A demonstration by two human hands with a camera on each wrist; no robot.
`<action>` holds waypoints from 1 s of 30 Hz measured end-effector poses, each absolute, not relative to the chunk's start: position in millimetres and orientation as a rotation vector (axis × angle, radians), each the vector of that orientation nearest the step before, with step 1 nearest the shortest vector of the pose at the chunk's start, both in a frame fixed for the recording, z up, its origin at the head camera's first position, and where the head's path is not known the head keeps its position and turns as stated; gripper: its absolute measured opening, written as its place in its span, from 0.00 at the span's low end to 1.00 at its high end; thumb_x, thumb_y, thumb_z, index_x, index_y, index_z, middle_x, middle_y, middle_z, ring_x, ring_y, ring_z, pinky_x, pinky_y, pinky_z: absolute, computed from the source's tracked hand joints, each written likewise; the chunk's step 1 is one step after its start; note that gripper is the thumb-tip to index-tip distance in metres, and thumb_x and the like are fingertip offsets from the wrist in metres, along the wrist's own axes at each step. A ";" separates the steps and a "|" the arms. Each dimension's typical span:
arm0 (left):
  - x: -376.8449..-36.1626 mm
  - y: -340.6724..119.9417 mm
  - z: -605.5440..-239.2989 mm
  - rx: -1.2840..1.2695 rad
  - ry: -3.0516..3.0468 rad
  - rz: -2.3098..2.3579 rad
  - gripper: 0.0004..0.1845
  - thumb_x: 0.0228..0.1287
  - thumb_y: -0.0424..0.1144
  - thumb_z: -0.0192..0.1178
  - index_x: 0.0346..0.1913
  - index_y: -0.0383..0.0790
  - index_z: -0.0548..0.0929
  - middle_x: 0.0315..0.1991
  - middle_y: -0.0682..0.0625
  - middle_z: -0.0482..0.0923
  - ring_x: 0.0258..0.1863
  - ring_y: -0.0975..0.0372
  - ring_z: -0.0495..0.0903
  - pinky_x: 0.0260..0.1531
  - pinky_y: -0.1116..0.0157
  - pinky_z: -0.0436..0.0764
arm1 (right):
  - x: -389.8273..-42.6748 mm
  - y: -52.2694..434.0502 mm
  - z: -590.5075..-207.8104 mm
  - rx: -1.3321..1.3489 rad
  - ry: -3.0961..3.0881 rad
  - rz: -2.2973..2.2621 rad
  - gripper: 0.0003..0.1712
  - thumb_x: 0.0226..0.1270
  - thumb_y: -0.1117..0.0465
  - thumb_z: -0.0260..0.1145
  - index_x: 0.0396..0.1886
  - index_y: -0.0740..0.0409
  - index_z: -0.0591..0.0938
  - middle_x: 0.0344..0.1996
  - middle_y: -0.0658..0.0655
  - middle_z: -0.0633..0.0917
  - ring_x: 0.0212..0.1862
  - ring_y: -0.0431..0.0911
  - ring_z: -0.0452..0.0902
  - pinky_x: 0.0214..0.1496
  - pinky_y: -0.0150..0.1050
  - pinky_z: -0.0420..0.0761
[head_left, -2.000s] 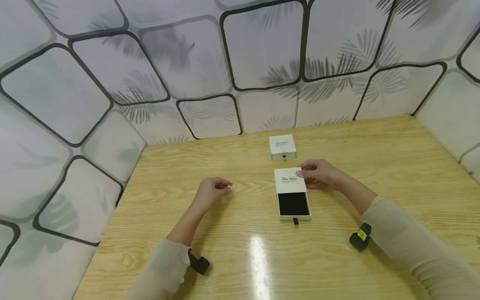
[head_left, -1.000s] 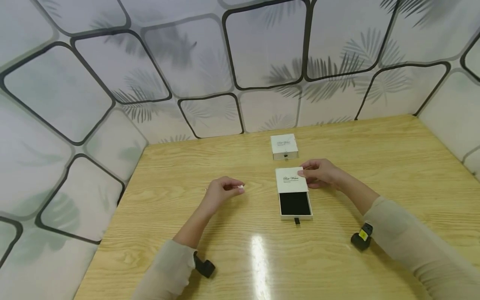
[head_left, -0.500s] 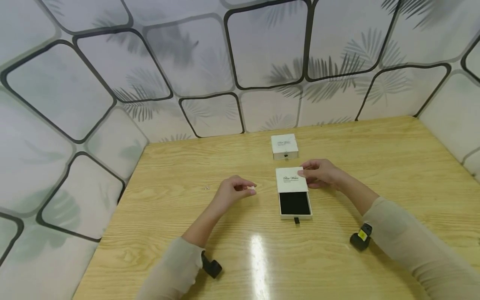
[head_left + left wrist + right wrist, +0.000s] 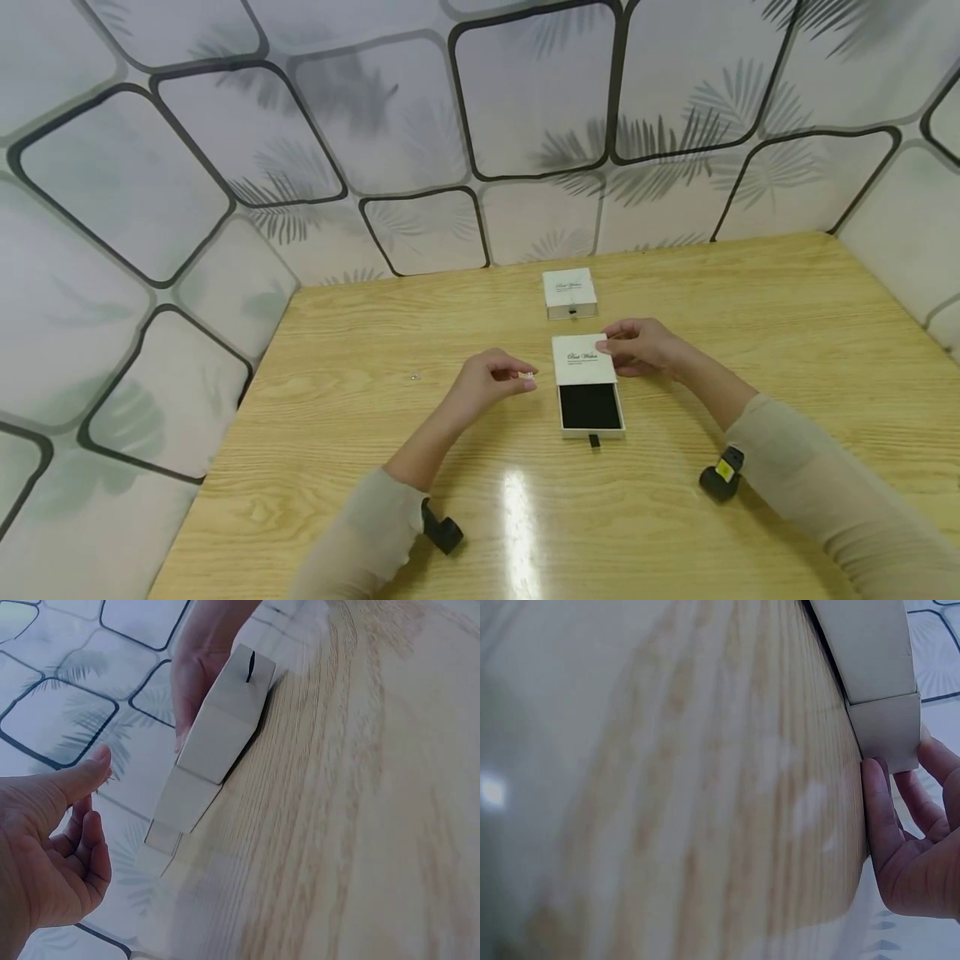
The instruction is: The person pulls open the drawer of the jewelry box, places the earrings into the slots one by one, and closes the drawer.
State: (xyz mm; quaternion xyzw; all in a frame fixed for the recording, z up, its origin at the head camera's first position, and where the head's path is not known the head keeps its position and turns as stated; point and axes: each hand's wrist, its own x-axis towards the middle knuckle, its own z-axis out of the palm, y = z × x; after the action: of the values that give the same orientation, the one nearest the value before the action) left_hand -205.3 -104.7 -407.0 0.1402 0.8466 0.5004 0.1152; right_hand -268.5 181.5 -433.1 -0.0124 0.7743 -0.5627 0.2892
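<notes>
A white slide box lies mid-table with its sleeve [image 4: 581,360] pushed back and its black-lined drawer [image 4: 590,407] pulled out toward me, a small black pull tab at the front. My right hand [image 4: 637,346] holds the sleeve at its right edge; the right wrist view shows its fingers [image 4: 907,847] curled beside the box end [image 4: 881,727]. Just left of the box, my left hand [image 4: 521,375] hovers and pinches a tiny white item [image 4: 528,377] at its fingertips. The left wrist view shows that hand [image 4: 52,847] near the box [image 4: 217,735], with the item hidden.
A second, closed white box [image 4: 569,293] sits farther back on the wooden table [image 4: 337,467]. A tiny speck-like item [image 4: 414,377] lies on the table to the left. Patterned walls enclose the table on three sides.
My left hand has moved steadily right across the table, from well left of the box to just beside its drawer, with the tiny item pinched. The right hand and box stayed still.
</notes>
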 end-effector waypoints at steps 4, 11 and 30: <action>-206.5 -100.5 -407.1 0.414 2.484 1.465 0.11 0.57 0.38 0.68 0.43 0.39 0.87 0.32 0.52 0.76 0.31 0.62 0.71 0.29 0.72 0.72 | -268.3 180.4 -433.8 -0.034 2.060 -1.509 0.37 0.64 0.50 0.65 0.65 0.67 0.64 0.53 0.62 0.75 0.37 0.41 0.82 0.42 0.37 0.84; -207.5 -90.5 -406.5 0.455 2.460 1.497 0.11 0.55 0.39 0.69 0.41 0.40 0.88 0.31 0.51 0.76 0.31 0.64 0.71 0.28 0.73 0.73 | -267.0 178.2 -432.8 -0.046 2.052 -1.516 0.38 0.65 0.51 0.64 0.67 0.68 0.62 0.57 0.65 0.72 0.37 0.41 0.82 0.42 0.37 0.84; -203.7 -51.8 -409.0 0.504 2.375 1.550 0.10 0.54 0.39 0.70 0.39 0.41 0.88 0.30 0.53 0.77 0.30 0.69 0.73 0.28 0.75 0.75 | -268.5 179.6 -433.6 -0.040 2.065 -1.503 0.38 0.66 0.51 0.64 0.66 0.69 0.62 0.50 0.61 0.76 0.38 0.41 0.82 0.42 0.36 0.84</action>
State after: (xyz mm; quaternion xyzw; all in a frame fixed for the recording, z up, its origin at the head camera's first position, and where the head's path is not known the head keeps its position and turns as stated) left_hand -203.7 -51.8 -409.0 0.1735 0.8175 0.5335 0.1300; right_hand -268.5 179.6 -433.6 -0.0150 0.7739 -0.5631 0.2894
